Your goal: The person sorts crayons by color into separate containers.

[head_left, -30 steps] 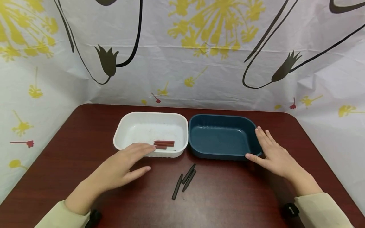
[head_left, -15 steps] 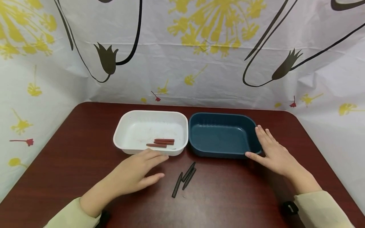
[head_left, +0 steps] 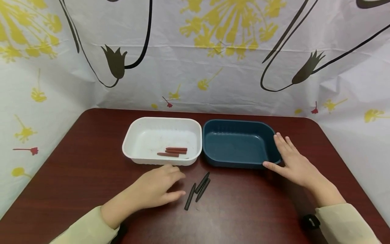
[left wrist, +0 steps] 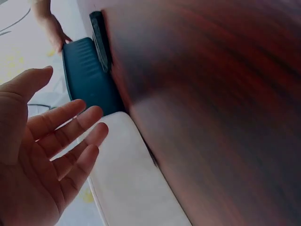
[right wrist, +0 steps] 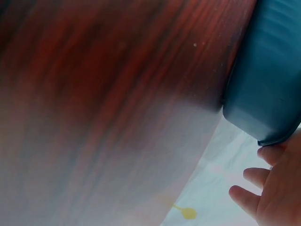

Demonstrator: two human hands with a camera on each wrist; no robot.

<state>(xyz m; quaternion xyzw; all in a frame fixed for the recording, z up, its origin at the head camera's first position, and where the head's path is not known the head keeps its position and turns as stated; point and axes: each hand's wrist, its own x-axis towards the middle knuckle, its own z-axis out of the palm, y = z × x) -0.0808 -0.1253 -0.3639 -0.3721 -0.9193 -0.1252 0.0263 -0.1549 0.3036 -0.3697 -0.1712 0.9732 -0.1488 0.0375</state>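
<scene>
My left hand (head_left: 158, 186) hovers low in front of the white tray, its thumb held wide of loosely bent fingers, with nothing in its grasp. Just to the right of its fingertips lie three black crayons (head_left: 190, 196), all slanting away from me: two side by side and touching, the third just to their left. My right hand (head_left: 295, 166) is spread at the right end of the blue tray (head_left: 234, 145), its fingers nearly straight along the end rim and its thumb on the near corner. It touches the tray without gripping it.

The white tray (head_left: 149, 139) stands just left of the blue one, their ends meeting or nearly so. In it, towards the near right, lie three reddish-brown crayons (head_left: 176, 152), roughly parallel, the nearest set a little further left than the others.

Both trays rest upright towards the far edge of the dark red-brown table (head_left: 228, 217). I have on pale sleeves (head_left: 88, 227), with a black band (head_left: 311, 222) by the right one. Around the table hangs white cloth (head_left: 170, 61) printed with yellow, red and dark flowers.
</scene>
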